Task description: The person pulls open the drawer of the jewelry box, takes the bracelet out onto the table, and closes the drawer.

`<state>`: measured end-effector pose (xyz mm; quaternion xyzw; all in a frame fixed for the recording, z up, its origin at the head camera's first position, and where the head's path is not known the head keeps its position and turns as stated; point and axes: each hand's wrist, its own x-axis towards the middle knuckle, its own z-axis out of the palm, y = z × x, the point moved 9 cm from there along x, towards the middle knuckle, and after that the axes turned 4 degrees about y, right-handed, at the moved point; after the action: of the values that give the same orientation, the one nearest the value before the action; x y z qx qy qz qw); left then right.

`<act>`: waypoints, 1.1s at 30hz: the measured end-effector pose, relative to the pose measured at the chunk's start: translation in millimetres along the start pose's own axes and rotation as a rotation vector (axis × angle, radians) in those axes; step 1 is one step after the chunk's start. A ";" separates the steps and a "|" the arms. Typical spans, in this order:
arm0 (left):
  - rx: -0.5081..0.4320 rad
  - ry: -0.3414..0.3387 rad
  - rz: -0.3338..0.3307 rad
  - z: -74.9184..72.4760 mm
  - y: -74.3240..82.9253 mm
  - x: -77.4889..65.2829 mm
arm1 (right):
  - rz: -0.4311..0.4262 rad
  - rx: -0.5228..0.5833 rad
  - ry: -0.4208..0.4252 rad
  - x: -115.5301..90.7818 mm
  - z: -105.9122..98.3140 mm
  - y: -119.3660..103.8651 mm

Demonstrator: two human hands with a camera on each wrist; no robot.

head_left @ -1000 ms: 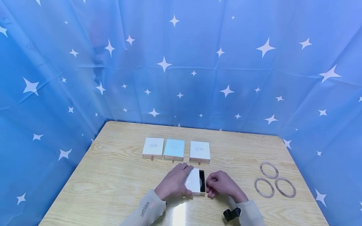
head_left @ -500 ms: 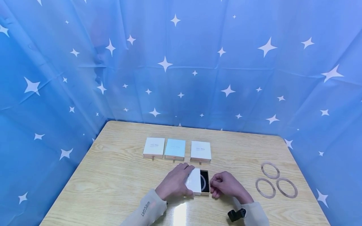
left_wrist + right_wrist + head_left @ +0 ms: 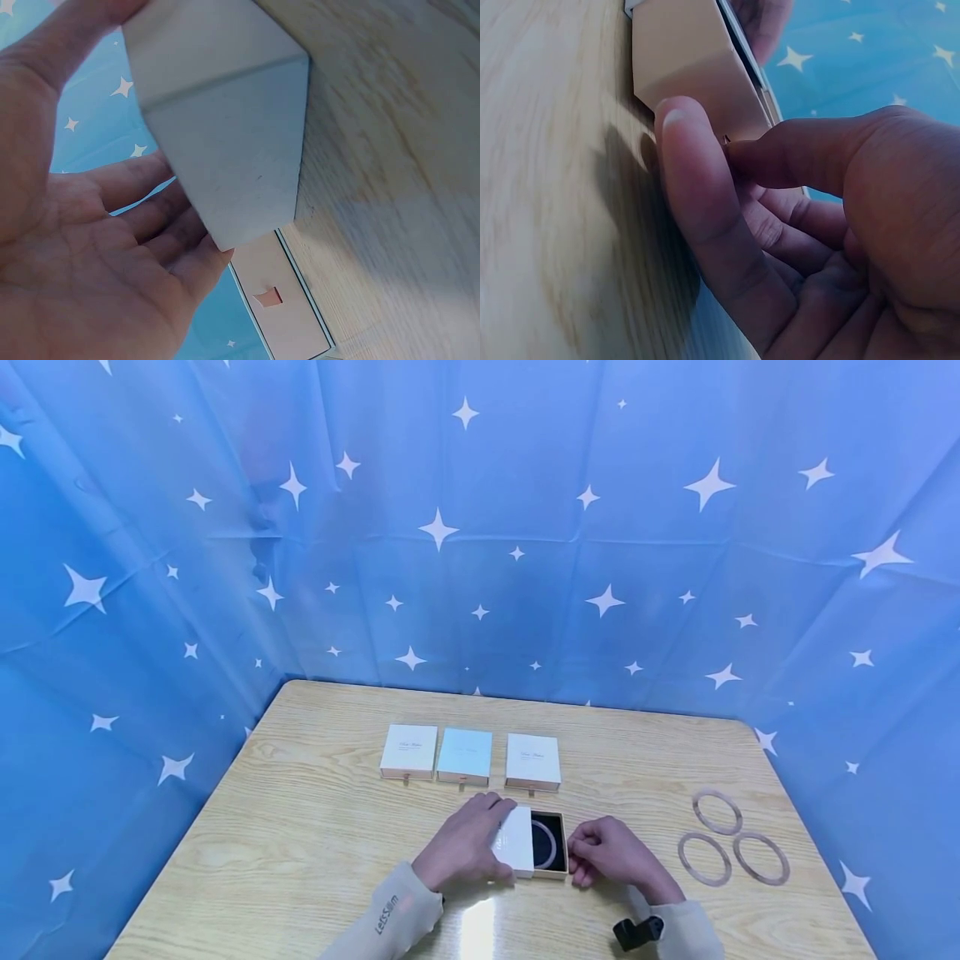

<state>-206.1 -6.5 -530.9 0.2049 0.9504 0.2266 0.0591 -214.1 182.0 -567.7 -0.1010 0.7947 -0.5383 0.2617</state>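
On the table, my left hand grips a white gift box sleeve, thumb and fingers on opposite sides. The box drawer is pulled partly out to the right. A pale bangle lies on its black lining, its left part hidden under the sleeve. My right hand pinches the drawer's small pull tab between thumb and index finger. In the right wrist view the pinkish drawer front is right at those fingertips. The left wrist view shows the blank end of the sleeve against my palm.
Behind my hands stand a white box, a light blue box and another white box in a row. On the right lie three pale bangles close together. A blue star-patterned curtain surrounds the wooden table.
My right hand has moved right, drawing the drawer farther out of the sleeve; more of the bangle inside shows. My left hand keeps its grip on the sleeve.
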 end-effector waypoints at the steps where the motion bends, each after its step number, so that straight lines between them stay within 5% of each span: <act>1: 0.000 -0.002 -0.001 0.4 -0.1 0.1 | -0.001 0.005 -0.002 -0.6 -0.2 0.2; 33: -0.003 -0.003 0.002 0.2 0.2 0.3 | 0.002 0.013 0.018 -12.2 -20.0 8.0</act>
<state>-206.3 -6.1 -531.1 0.2062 0.9498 0.2276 0.0604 -213.4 206.6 -565.5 -0.0936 0.7937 -0.5438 0.2558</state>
